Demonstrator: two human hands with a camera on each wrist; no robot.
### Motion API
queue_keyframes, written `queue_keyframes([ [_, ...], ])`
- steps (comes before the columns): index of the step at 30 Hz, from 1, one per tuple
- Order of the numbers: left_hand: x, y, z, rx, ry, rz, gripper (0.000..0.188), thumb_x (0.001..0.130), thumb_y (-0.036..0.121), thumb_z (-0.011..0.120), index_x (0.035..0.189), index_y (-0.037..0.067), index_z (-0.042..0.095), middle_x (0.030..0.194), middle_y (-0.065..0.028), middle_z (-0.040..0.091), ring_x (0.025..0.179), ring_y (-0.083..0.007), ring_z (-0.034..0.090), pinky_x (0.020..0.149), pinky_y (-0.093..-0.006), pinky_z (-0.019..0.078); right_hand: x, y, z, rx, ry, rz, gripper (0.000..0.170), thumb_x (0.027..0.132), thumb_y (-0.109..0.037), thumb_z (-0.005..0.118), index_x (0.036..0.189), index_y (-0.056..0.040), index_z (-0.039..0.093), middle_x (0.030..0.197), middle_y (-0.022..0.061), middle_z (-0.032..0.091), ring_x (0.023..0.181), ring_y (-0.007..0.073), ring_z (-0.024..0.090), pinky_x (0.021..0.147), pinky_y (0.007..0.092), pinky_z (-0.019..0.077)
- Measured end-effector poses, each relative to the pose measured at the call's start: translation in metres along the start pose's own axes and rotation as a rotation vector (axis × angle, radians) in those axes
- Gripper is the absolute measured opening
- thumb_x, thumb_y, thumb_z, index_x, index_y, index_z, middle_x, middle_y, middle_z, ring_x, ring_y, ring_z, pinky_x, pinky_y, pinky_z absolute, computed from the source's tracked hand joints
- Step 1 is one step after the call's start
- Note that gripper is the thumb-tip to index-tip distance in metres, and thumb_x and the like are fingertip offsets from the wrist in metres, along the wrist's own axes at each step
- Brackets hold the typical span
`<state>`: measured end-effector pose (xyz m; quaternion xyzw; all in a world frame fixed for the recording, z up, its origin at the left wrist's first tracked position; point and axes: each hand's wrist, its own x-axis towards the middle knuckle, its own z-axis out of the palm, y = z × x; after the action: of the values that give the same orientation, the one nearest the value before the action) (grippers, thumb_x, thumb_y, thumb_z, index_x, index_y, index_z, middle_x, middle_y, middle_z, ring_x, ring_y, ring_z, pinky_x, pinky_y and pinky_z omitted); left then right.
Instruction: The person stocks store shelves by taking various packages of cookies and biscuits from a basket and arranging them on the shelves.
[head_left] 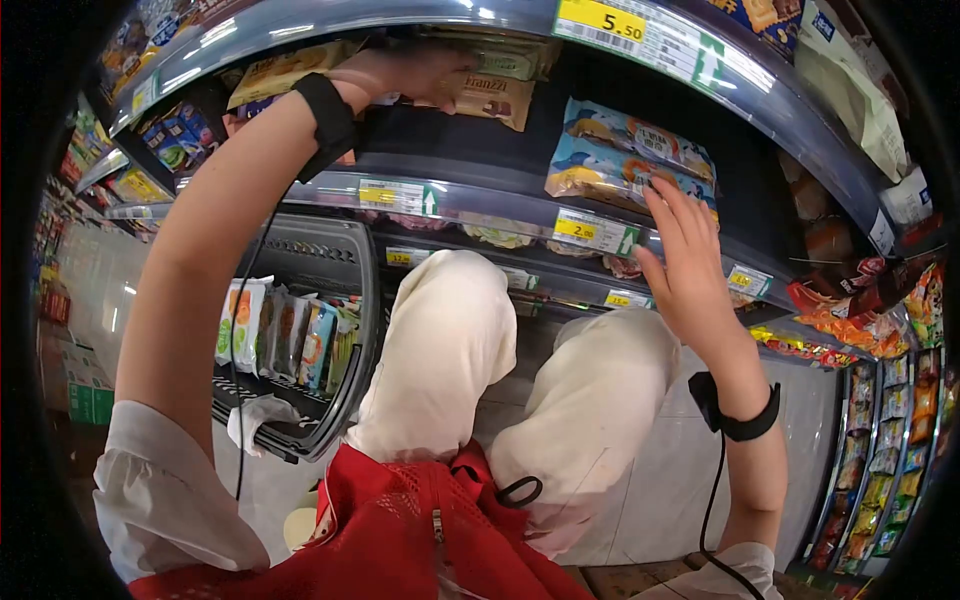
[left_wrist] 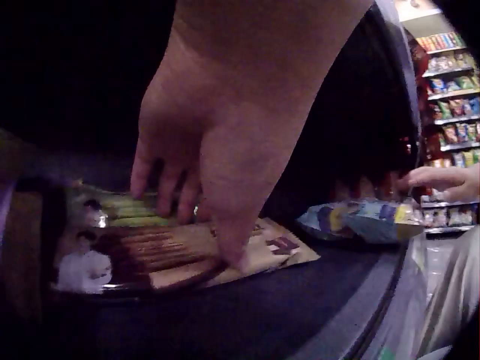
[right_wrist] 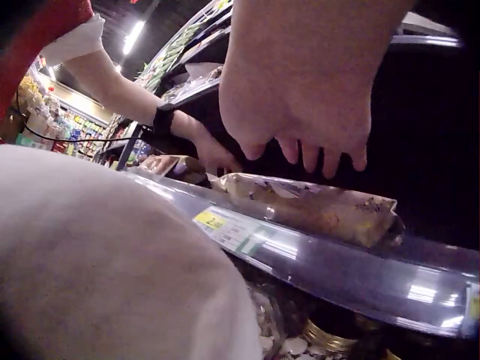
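My left hand [head_left: 415, 75] reaches into the shelf over a brown snack pack [head_left: 492, 98] lettered "Franzzi". In the left wrist view its thumb [left_wrist: 234, 244] comes down at this brown pack, while the fingers point toward a green pack [left_wrist: 139, 210] behind it. Long sticks show through the brown wrapper. Further right, my right hand [head_left: 690, 265] has its fingers extended at the front edge of two blue snack packs [head_left: 630, 160] lying on the same shelf. From the right wrist view, the right hand [right_wrist: 300, 112] hangs above a pack [right_wrist: 315, 206] with spread fingers.
A dark shopping basket [head_left: 365, 290] holding several packs stands below the shelf on the left. Price tags [head_left: 597, 230] line the shelf's front edge. My knees [head_left: 450, 330] are close under it. A yellow pack [head_left: 285, 72] lies left of the left hand.
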<state>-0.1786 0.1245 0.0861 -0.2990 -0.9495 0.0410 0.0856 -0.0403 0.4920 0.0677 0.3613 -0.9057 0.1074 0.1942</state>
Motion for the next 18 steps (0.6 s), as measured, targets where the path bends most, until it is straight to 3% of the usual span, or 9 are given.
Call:
queue_keyframes([
  [2, -0.002, -0.001, 0.0, -0.108, 0.025, 0.084, 0.076, 0.059, 0.024, 0.08, 0.124, 0.008, 0.045, 0.113, -0.0159, 0.055, 0.107, -0.0333, 0.051, 0.092, -0.0388, 0.0407, -0.003, -0.009, -0.007, 0.041, -0.014, -0.016, 0.055, 0.074, -0.008, 0.063, 0.124, -0.0003, 0.04, 0.129, 0.0156, 0.039, 0.12, 0.0329, 0.037, 0.103, 0.0478, 0.0242],
  [5, 0.012, 0.014, 0.0, 0.035, -0.089, -0.093, 0.081, 0.053, 0.021, 0.082, 0.124, 0.008, 0.044, 0.112, -0.015, 0.056, 0.106, -0.0327, 0.052, 0.09, -0.039, 0.042, -0.01, -0.018, -0.019, 0.072, -0.061, -0.003, 0.058, 0.072, -0.006, 0.065, 0.124, -0.0007, 0.04, 0.13, 0.0154, 0.039, 0.12, 0.0331, 0.036, 0.104, 0.0483, 0.0236],
  [8, 0.009, 0.005, 0.018, 0.166, 0.237, 0.024, 0.078, 0.052, 0.017, 0.081, 0.121, 0.008, 0.045, 0.11, -0.0143, 0.056, 0.104, -0.0318, 0.053, 0.087, -0.0383, 0.0433, -0.016, -0.023, -0.025, 0.06, -0.106, 0.029, 0.057, 0.072, -0.006, 0.064, 0.125, -0.0016, 0.041, 0.13, 0.0154, 0.039, 0.122, 0.0333, 0.035, 0.104, 0.0484, 0.0226],
  [10, 0.025, -0.015, 0.033, 0.281, 0.456, 0.123, 0.055, 0.06, 0.021, 0.077, 0.108, 0.007, 0.053, 0.099, -0.0133, 0.059, 0.092, -0.03, 0.057, 0.078, -0.0381, 0.046, -0.018, -0.024, -0.026, 0.059, -0.104, 0.034, 0.057, 0.073, -0.005, 0.064, 0.125, -0.0021, 0.04, 0.13, 0.0154, 0.039, 0.122, 0.0335, 0.035, 0.105, 0.0486, 0.0219],
  [12, 0.014, 0.041, 0.006, -0.09, 0.774, -0.223, 0.034, 0.091, 0.023, 0.04, 0.117, 0.003, 0.049, 0.118, -0.019, 0.051, 0.11, -0.0325, 0.048, 0.097, -0.0367, 0.0337, -0.021, -0.025, -0.026, 0.052, -0.105, 0.025, 0.058, 0.073, -0.004, 0.062, 0.126, -0.0024, 0.04, 0.132, 0.0155, 0.038, 0.123, 0.0335, 0.034, 0.105, 0.0485, 0.0211],
  [13, -0.001, 0.051, -0.025, -0.326, 0.524, -0.302, 0.037, 0.091, 0.023, 0.037, 0.121, 0.002, 0.048, 0.126, -0.0186, 0.046, 0.118, -0.0309, 0.043, 0.1, -0.0361, 0.0319, -0.024, -0.024, -0.025, 0.051, -0.109, 0.013, 0.058, 0.074, -0.003, 0.062, 0.127, -0.0025, 0.039, 0.133, 0.0155, 0.038, 0.124, 0.0334, 0.034, 0.105, 0.0484, 0.0205],
  [14, 0.0, 0.019, -0.004, 0.158, 0.313, -0.017, 0.039, 0.087, 0.02, 0.043, 0.122, 0.002, 0.047, 0.127, -0.0184, 0.046, 0.119, -0.0305, 0.042, 0.099, -0.0371, 0.0324, -0.025, -0.025, -0.023, 0.056, -0.113, -0.005, 0.058, 0.074, -0.003, 0.061, 0.128, -0.0026, 0.039, 0.134, 0.0155, 0.037, 0.125, 0.0333, 0.033, 0.106, 0.0483, 0.02],
  [16, 0.008, -0.006, 0.025, 0.332, 0.459, 0.119, 0.034, 0.077, 0.014, 0.053, 0.107, 0.001, 0.056, 0.11, -0.0177, 0.057, 0.106, -0.0306, 0.052, 0.093, -0.0376, 0.0383, -0.026, -0.032, -0.025, 0.048, -0.16, 0.011, 0.057, 0.079, -0.006, 0.057, 0.131, -0.003, 0.036, 0.137, 0.0153, 0.034, 0.127, 0.0328, 0.031, 0.107, 0.0473, 0.0177],
  [18, -0.001, 0.012, -0.011, 0.226, 0.139, -0.022, 0.036, 0.07, 0.019, 0.063, 0.103, 0.004, 0.058, 0.103, -0.0147, 0.06, 0.096, -0.0321, 0.057, 0.08, -0.0421, 0.0459, -0.03, -0.036, -0.025, 0.048, -0.177, -0.009, 0.054, 0.083, -0.01, 0.053, 0.133, -0.0036, 0.033, 0.138, 0.0149, 0.032, 0.129, 0.0325, 0.029, 0.108, 0.0457, 0.0158],
])
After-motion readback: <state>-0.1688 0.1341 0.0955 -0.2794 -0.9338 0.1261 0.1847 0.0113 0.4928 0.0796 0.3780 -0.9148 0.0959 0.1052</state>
